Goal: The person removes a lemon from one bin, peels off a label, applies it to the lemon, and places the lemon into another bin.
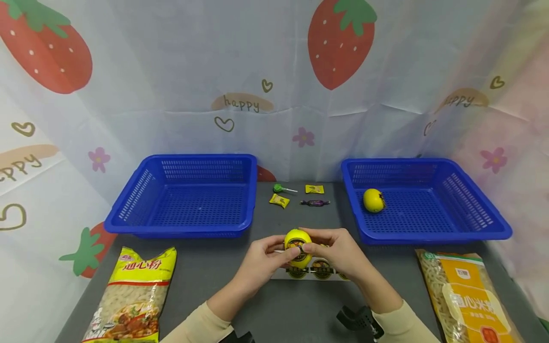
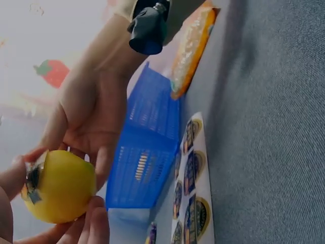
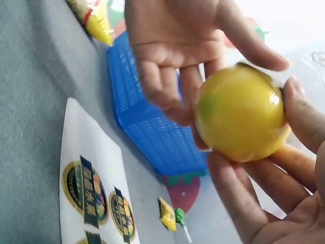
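Between both hands, above the table, is a yellow round fruit (image 1: pixel 297 235) with a dark round label (image 1: pixel 296 249) on the side facing the head camera. The left hand (image 1: pixel 260 261) holds its left side, thumb at the label's edge. From the right, the right hand (image 1: pixel 340 251) grips it with fingers round the back and its thumb on the label. The right wrist view shows the fruit's plain, shiny back (image 3: pixel 241 114) with a greenish patch. Just below the hands lies a white sheet of round dark-and-gold stickers (image 1: pixel 321 270), partly covered by them.
An empty-looking blue basket (image 1: pixel 180 233) stands left; another blue basket (image 1: pixel 433 236) at right holds a yellow fruit (image 1: pixel 374 200). Between them lie a green lollipop (image 1: pixel 279 188), yellow wrapped candies (image 1: pixel 314 189) and a purple candy (image 1: pixel 315 203). Pasta bags (image 1: pixel 133 295) (image 1: pixel 467 295) flank the front.
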The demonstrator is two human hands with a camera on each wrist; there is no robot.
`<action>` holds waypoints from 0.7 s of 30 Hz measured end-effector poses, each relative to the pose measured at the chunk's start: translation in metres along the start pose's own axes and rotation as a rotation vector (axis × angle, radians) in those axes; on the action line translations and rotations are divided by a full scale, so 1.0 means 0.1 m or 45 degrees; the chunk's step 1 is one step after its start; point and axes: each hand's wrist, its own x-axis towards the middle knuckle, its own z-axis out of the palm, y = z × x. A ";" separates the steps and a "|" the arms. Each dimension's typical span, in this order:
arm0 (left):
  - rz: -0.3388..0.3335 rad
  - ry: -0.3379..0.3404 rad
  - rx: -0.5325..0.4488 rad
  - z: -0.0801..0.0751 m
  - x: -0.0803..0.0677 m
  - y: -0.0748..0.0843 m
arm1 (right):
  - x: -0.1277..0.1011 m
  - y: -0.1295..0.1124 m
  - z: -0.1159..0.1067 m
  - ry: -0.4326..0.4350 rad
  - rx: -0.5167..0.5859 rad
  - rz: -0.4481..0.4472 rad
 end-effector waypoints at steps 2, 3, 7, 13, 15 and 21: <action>0.006 -0.021 0.029 0.02 -0.02 0.02 | -0.01 -0.02 -0.02 -0.031 -0.083 -0.021; 0.008 -0.021 0.029 0.03 -0.02 0.02 | -0.02 -0.03 -0.03 -0.047 -0.134 -0.035; 0.011 -0.004 0.046 0.04 -0.04 0.04 | -0.08 -0.12 -0.12 -0.063 -0.315 -0.124; 0.001 0.012 0.060 0.04 -0.03 0.03 | -0.20 -0.27 -0.42 0.096 -0.492 -0.244; 0.004 -0.006 0.020 0.04 -0.03 0.01 | -0.23 -0.29 -0.55 0.148 -0.526 -0.255; -0.019 -0.069 -0.157 0.09 -0.03 -0.03 | -0.36 -0.32 -0.91 0.295 -0.600 -0.231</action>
